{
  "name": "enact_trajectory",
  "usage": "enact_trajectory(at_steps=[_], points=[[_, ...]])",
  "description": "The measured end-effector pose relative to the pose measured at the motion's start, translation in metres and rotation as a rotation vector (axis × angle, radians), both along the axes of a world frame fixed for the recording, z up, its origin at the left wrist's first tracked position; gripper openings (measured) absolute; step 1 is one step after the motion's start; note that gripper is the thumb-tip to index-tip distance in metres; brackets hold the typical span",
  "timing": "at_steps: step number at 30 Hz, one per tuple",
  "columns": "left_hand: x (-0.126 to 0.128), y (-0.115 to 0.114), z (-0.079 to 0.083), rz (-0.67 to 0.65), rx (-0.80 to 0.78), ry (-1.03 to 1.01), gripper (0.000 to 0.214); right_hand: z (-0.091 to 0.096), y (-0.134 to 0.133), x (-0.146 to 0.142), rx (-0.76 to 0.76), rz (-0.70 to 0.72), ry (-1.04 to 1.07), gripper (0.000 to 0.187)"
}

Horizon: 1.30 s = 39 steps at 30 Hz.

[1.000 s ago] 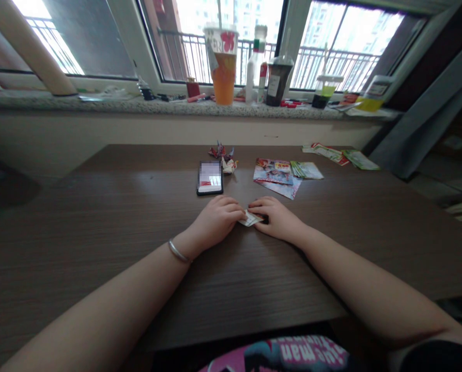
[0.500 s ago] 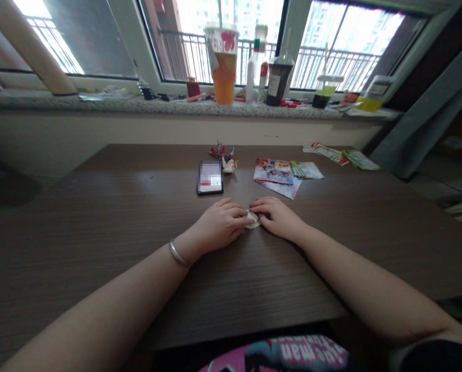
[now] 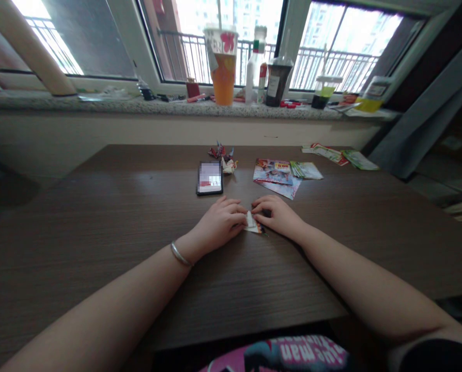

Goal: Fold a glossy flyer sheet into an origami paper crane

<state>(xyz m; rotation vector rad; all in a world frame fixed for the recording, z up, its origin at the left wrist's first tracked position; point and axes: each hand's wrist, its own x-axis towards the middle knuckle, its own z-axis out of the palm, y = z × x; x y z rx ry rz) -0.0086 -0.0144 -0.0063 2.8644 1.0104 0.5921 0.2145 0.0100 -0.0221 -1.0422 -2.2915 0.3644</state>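
A small folded piece of paper [image 3: 251, 221], whitish with a dark and orange printed corner, lies on the brown table [image 3: 254, 279] between my hands. My left hand [image 3: 224, 219] rests at its left side, thumb and fingers closed on that edge. From the right, my right hand [image 3: 276, 213] grips the upper right edge between thumb and fingertips. Beyond my left hand lies a phone [image 3: 210, 178] with a lit, blurred screen. Folded paper figures, one whitish [image 3: 229, 166] and one reddish-purple [image 3: 219, 151], sit beside and behind the phone.
Printed leaflets [image 3: 273, 171] and a green-and-white paper stack [image 3: 307, 170] lie at the back right, with more paper strips [image 3: 329, 154] farther off. On the windowsill [image 3: 138, 105] stand an orange drink cup [image 3: 225, 72], a clear bottle [image 3: 251, 77] and a dark drink cup [image 3: 278, 82].
The paper between my hands shows more of its surface, and its printed dark and orange corner has come into view. Both hands have shifted only slightly.
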Motion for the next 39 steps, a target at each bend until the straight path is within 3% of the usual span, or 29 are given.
enact_trajectory(at_steps=[5,13,20,28,35,39], points=[[0.001,0.003,0.000,0.033,0.062,-0.031,0.013,0.000,-0.001,0.000,-0.007,0.000,-0.004,0.004],[0.001,0.001,0.002,0.096,0.000,-0.028,0.014,0.004,-0.005,-0.004,-0.003,0.005,-0.031,0.011],[0.004,-0.003,-0.002,0.158,-0.042,-0.032,0.036,0.002,-0.006,-0.007,0.000,-0.047,-0.085,0.015],[0.008,-0.005,-0.006,0.236,-0.029,0.001,0.044,0.004,-0.007,-0.013,-0.027,-0.122,-0.162,0.037],[0.003,0.001,-0.006,0.206,-0.083,-0.030,0.036,0.002,-0.005,-0.010,-0.041,-0.128,-0.180,0.045],[0.002,0.003,-0.006,0.278,-0.084,-0.026,0.031,0.000,-0.004,-0.009,-0.041,-0.138,-0.174,0.048]])
